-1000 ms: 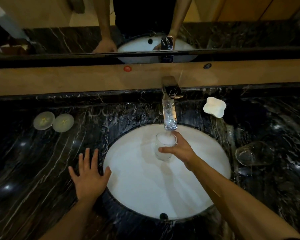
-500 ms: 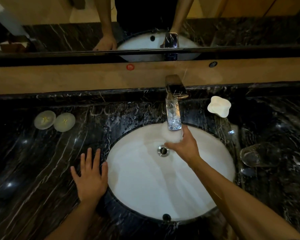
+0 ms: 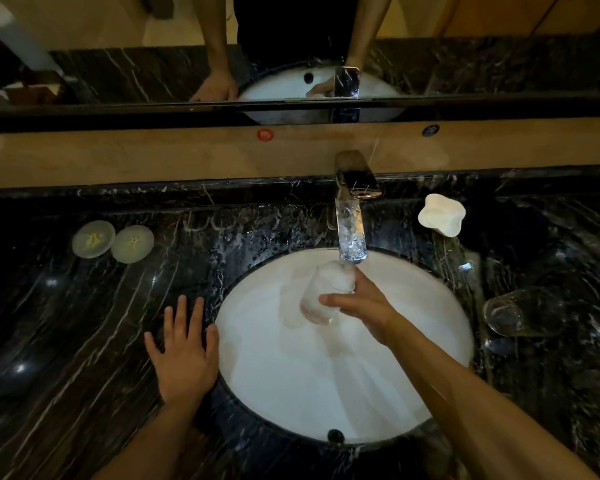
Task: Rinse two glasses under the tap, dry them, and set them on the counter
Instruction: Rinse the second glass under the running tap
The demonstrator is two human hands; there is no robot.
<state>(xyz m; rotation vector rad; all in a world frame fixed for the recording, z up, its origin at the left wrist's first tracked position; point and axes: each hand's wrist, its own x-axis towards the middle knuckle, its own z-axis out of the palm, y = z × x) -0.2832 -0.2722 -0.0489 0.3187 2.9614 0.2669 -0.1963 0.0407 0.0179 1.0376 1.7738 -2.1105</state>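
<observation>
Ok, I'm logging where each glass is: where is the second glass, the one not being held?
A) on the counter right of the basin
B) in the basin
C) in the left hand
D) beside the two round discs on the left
A: the second glass sits on the dark counter right of the basin, while the right hand holds the other glass under the tap.

My right hand holds a glass tilted under the tap, over the white sink. My left hand lies flat on the dark marble table, just beside the sink's rim. A second glass lies on the table to the right.
</observation>
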